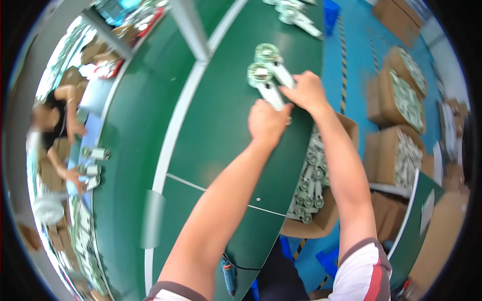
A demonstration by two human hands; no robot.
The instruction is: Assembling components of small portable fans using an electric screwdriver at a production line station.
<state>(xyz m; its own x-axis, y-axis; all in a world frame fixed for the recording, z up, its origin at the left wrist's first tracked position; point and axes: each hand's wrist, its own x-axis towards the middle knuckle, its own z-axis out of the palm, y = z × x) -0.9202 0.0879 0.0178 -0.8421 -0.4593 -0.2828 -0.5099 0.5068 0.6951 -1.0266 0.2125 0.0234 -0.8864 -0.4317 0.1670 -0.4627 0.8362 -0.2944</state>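
Two small handheld fans with round pale green heads and white handles lie side by side over the green worktable point(216, 135). My left hand point(266, 122) is closed round the handle end of the nearer fan point(260, 75). My right hand point(307, 90) grips the handle end of the farther fan point(267, 52). Both heads point away from me and to the left, close together. Whether the fans rest on the table or hover just above it, I cannot tell. Several more such fans point(293, 15) lie at the table's far end.
Below the table's right edge, a cardboard box point(326, 220) holds many fans. More filled boxes point(384, 103) stand on the blue floor. A teal power screwdriver point(228, 277) is near my left forearm. Across the table a grey post point(190, 30) rises, and a person point(59, 118) works at the left.
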